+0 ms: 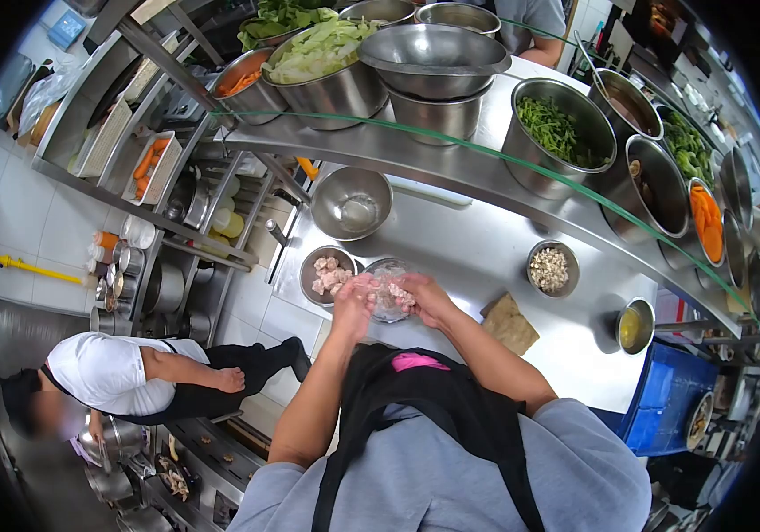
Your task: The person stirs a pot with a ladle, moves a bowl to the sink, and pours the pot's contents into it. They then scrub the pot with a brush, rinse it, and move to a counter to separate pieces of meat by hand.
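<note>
My left hand [355,303] is closed, its fingers curled over the left rim of a small metal bowl [389,314]. Whatever may be inside those fingers is too small to make out. Across the same bowl, my right hand [424,300] grips a lump of pale pink raw meat [401,298]. The bowl beneath both hands looks whitish inside, but they partly cover it. Just left of it, touching or nearly so, stands a metal bowl [307,288] holding several pieces of raw meat [330,274]. A larger steel mixing bowl [351,204] sits behind them.
On the steel counter [477,244] are a bowl of chopped pale pieces [548,269], a brown flat piece [510,325] and a bowl of yellow liquid [632,328]. A shelf [380,135] with vegetable pots overhangs the back. Another person [123,377] works at the left.
</note>
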Demonstrator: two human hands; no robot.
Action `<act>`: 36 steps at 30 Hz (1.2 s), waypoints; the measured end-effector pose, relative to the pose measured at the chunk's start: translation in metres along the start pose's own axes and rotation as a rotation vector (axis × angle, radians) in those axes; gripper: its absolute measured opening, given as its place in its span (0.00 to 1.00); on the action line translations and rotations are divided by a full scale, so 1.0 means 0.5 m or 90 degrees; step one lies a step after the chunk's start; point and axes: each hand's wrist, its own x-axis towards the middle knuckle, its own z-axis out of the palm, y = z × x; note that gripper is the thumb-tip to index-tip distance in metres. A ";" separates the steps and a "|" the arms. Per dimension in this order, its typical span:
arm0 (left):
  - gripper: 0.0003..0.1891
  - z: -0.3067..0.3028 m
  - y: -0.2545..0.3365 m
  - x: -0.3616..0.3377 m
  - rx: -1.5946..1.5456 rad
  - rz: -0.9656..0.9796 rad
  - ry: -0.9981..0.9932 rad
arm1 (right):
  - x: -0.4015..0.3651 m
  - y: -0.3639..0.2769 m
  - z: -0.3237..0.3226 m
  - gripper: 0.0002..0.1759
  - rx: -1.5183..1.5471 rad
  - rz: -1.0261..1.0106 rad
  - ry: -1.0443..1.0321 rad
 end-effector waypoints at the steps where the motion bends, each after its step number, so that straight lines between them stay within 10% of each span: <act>1: 0.10 -0.008 0.011 0.000 0.000 0.000 -0.001 | 0.000 -0.001 -0.001 0.10 0.000 -0.001 0.000; 13: 0.10 0.001 0.042 -0.003 -0.296 -0.173 -0.219 | 0.004 0.022 0.006 0.11 -0.104 0.074 -0.039; 22: 0.07 0.066 0.029 -0.033 0.280 -0.024 -0.117 | 0.013 0.032 0.005 0.12 -0.086 0.037 0.039; 31: 0.07 -0.066 0.076 0.038 -0.201 -0.048 -0.054 | 0.015 0.001 -0.026 0.13 -0.139 -0.010 -0.063; 35: 0.07 -0.184 0.084 0.140 0.208 -0.133 -0.083 | 0.009 -0.013 -0.035 0.16 0.016 0.039 -0.038; 36: 0.09 -0.212 0.058 0.170 0.511 0.035 -0.045 | 0.013 -0.009 -0.039 0.19 0.087 0.041 -0.070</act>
